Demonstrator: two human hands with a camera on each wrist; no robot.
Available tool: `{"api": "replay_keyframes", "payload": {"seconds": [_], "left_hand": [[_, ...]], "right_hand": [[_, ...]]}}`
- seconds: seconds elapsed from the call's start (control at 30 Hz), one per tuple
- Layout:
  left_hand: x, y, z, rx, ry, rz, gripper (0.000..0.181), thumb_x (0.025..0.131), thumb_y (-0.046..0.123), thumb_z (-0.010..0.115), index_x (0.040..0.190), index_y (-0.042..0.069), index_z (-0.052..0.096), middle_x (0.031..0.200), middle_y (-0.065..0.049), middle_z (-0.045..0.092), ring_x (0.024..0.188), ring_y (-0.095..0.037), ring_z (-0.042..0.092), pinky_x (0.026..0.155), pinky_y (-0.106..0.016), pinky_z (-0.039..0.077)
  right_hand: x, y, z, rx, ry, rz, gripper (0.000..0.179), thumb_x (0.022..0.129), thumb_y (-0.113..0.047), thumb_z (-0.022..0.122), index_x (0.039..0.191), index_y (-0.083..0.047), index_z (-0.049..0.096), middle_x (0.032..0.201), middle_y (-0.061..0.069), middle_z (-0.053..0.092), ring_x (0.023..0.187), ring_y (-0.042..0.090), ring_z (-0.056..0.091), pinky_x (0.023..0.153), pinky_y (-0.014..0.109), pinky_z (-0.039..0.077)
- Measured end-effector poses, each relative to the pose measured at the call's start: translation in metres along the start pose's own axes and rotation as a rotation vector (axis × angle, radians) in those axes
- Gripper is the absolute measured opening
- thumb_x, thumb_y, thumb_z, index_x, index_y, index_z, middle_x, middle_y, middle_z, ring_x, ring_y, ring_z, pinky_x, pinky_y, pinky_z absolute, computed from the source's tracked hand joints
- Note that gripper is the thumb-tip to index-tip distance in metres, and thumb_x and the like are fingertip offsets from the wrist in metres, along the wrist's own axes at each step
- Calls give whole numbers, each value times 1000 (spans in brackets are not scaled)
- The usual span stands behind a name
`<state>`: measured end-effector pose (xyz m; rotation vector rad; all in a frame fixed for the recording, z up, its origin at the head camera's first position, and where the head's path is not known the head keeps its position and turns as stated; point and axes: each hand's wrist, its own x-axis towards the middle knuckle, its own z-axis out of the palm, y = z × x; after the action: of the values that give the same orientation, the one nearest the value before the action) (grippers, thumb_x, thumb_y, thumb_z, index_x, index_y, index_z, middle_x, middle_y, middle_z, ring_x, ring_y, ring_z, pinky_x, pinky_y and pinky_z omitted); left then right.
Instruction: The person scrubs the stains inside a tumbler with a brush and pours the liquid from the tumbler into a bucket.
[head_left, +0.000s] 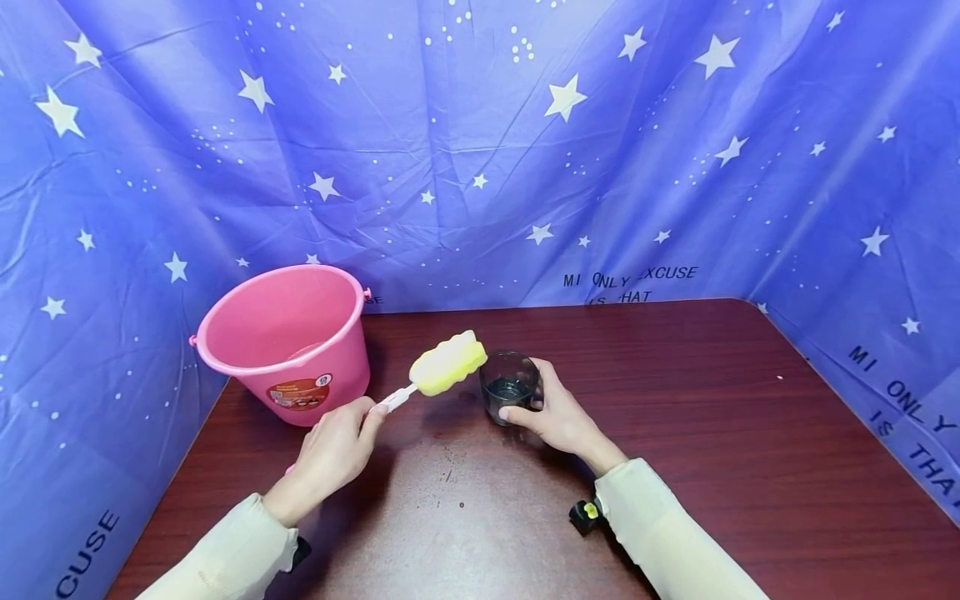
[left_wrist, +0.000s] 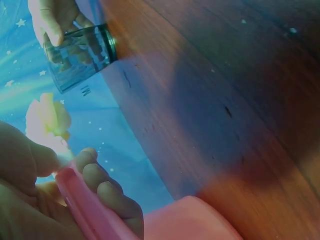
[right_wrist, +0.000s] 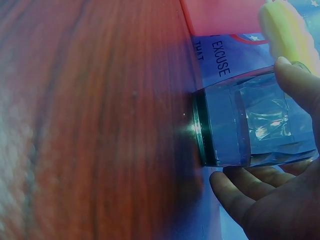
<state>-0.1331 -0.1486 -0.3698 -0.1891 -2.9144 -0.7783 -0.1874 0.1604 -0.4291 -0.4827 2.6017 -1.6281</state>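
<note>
On my remote feed, L hand (head_left: 333, 446) has fingers curled round the pink handle of the sponge brush (head_left: 448, 364), yellow/white head raised just beside the rim of the dark glass cup (head_left: 504, 383). R hand (head_left: 561, 414) grips that cup, thumb one side, fingers opp.; cup approx. upright, can't tell if base touches tbl (head_left: 675, 433). Pink bucket (head_left: 351, 358) stands far L.

Sponge brush (head_left: 448, 364): yellow-and-white head, white neck, pink handle; slanted above bench (head_left: 675, 417), head just beside rim of glass (head_left: 498, 380). Glass: dark-tinted, see-through, roughly upright; base contact with bench unclear.
</note>
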Motion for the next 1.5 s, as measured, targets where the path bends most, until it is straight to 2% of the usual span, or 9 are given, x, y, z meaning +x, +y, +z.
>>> {"api": "replay_keyframes", "payload": {"seconds": [0.17,0.7,0.87,0.93,1.13,1.3,1.5], "left_hand": [[-3,-4,2,3,-3,-8,33,99,30,51,69,17,45,59,1,36,56,-17,40,49,-33,32],[-10,-16,12,29,-31,-56,26,98,28,52,73,19,51,59,1,40,58,-18,43,50,-35,34],[-12,-19,16,34,-43,-66,25,97,27,53,74,18,51,59,1,41,58,-18,44,49,-35,33],[-12,-20,17,35,-46,-68,25,97,27,53,74,18,51,59,1,41,57,-19,44,48,-35,33],[-13,-21,20,43,-55,-72,26,97,27,53,73,18,51,59,1,41,57,-19,45,48,-36,34],[-13,-22,22,58,-60,-78,27,97,26,53,72,18,50,59,0,41,58,-19,45,49,-36,35],[-13,-24,26,85,-70,-80,26,97,26,53,72,17,50,60,-1,43,59,-20,49,50,-38,36]], "right_hand": [[1,2,0,-9,3,4,79,79,-30,79,140,-16,30,133,12,50,113,30,57,93,44,46],[1,3,0,-6,4,3,78,79,-30,78,139,-15,30,134,14,50,114,31,56,93,45,46],[-6,-21,-3,13,-9,15,77,82,-18,76,141,-5,28,135,23,47,115,39,54,95,50,43],[-6,-23,-3,18,-12,20,77,82,-14,75,141,-2,27,135,27,45,116,42,53,95,52,42],[1,2,0,3,-1,6,79,81,-26,77,141,-11,29,135,18,48,116,35,55,95,48,44],[1,4,0,-5,6,2,79,79,-32,78,140,-14,30,133,13,50,113,30,56,94,45,45],[1,3,1,-14,5,14,78,79,-32,78,139,-16,31,131,10,51,112,27,57,91,42,47]]}}
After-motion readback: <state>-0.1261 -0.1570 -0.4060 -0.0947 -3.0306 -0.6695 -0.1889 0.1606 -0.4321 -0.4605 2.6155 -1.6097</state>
